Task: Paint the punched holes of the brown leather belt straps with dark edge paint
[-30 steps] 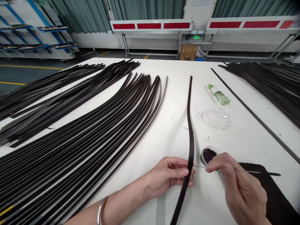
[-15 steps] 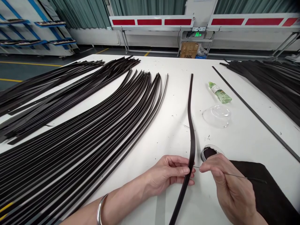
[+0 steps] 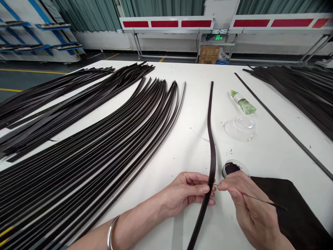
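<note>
Green curtains point(image 3: 161, 8) are hanging behind a red-striped white barrier point(image 3: 166, 24), a cardboard box point(image 3: 208, 55) sitting beneath it, blue-framed shelving point(image 3: 39, 34) standing to its left.

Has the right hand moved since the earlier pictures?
Yes: the right hand has moved left, toward the dark belt strap, judged against the round dish of dark paste.

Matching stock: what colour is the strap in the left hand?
Near-black brown, best in the head view, on the strap above the left hand.
</note>
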The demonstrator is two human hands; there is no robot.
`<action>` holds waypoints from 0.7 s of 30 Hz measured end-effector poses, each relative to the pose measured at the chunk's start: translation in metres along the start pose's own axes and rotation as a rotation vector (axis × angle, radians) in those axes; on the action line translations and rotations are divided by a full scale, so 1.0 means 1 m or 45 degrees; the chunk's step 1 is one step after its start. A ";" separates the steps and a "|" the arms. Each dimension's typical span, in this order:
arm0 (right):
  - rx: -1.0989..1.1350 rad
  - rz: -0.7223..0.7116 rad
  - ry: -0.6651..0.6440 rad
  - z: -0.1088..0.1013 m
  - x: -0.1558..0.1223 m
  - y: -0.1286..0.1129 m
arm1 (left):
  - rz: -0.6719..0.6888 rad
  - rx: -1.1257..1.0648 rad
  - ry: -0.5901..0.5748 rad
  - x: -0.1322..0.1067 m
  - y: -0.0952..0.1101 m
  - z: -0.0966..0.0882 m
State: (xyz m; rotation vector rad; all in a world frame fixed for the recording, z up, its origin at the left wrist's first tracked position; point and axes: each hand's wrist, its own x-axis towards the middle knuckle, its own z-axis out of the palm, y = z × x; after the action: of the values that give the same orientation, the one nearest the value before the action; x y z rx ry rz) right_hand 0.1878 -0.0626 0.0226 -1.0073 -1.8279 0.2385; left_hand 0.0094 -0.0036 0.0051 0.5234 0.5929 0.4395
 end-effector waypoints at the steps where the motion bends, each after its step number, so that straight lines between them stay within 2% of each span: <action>1: 0.003 0.003 0.010 0.000 0.000 0.000 | 0.007 -0.004 0.008 0.000 0.000 0.000; 8: 0.009 0.036 0.007 0.000 0.000 -0.001 | 0.006 -0.033 0.031 0.001 0.000 0.001; 12: 0.010 0.139 -0.001 -0.004 -0.002 -0.004 | -0.007 -0.020 0.034 0.000 0.001 0.003; 14: -0.014 0.265 0.037 -0.007 -0.003 -0.006 | -0.002 -0.026 0.043 -0.001 0.000 0.003; 18: -0.087 0.706 0.343 -0.008 -0.006 -0.008 | 0.017 -0.046 0.056 -0.001 -0.001 0.001; 19: -0.095 0.775 0.364 -0.007 -0.006 -0.007 | 0.018 -0.050 0.041 -0.001 -0.001 0.001; 21: -0.077 0.822 0.304 -0.002 -0.005 -0.004 | 0.023 -0.054 0.000 -0.001 -0.001 0.001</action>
State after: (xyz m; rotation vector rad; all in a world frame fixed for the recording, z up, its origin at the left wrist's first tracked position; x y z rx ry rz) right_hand 0.1885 -0.0694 0.0228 -1.5792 -1.2594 0.4302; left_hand 0.0093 -0.0050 0.0060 0.4884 0.5776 0.4685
